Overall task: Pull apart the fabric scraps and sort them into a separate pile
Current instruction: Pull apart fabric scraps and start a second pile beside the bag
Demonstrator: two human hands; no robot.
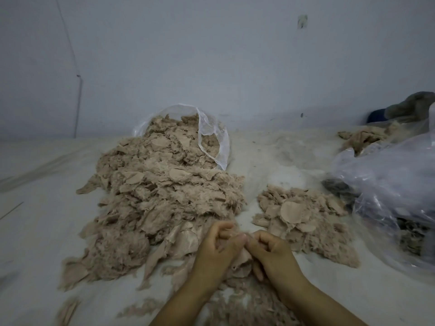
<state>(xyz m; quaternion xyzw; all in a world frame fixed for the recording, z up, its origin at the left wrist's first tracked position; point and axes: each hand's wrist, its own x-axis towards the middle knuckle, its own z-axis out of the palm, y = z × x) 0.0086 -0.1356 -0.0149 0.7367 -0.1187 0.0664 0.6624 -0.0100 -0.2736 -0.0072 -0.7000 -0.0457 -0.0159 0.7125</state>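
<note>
Beige, furry fabric scraps fill the middle of a pale cloth-covered surface. The big pile spills from a clear plastic bag near the wall, while a smaller sorted pile lies to its right, apart from it. Close to the camera, the left hand and right hand meet fingertip to fingertip, each grip curled and pinching the same scrap between them. More scraps lie under the wrists. At the right edge sits a crumpled plastic bag with dark contents.
</note>
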